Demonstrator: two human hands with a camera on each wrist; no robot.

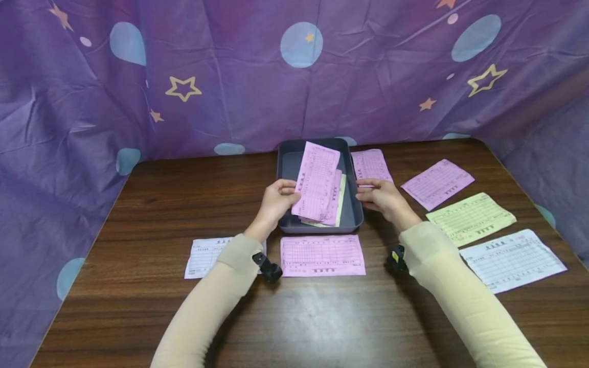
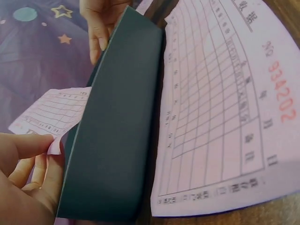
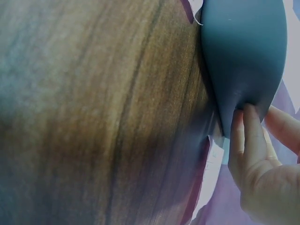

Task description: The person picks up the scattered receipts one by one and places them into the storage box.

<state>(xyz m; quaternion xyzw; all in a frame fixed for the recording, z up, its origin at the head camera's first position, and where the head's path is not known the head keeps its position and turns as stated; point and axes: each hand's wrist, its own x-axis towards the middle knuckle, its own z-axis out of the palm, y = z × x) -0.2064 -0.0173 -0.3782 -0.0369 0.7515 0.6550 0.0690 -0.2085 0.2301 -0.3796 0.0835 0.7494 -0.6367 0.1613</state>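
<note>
Held slip: pink, printed; located over the tray, above the pile inside — contact with the pile cannot be told. Long axis runs front to back, near end toward the person, far end leaning a little right; dark heading along its left long edge. Left hand: thumb and fingers pinching the held slip at its left edge, close to the near end, where the paper buckles. Right hand: pinching the tray's right wall, fingers extended against the outside, one digit at the rim. Tray: dark grey, long axis front to back. Pile: pink paper over green paper, both partly covered by the held slip, lengthwise front to back. Front slip: pink, just before the tray, long axis left to right, heading along the near edge. Side slip: pink, just right of the tray, partly behind the right hand. Farther right, each slanting from near left to far right — pink slip, green slip, white slip. Left slip: white, partly behind the left sleeve. Table: dark wood grain.
</note>
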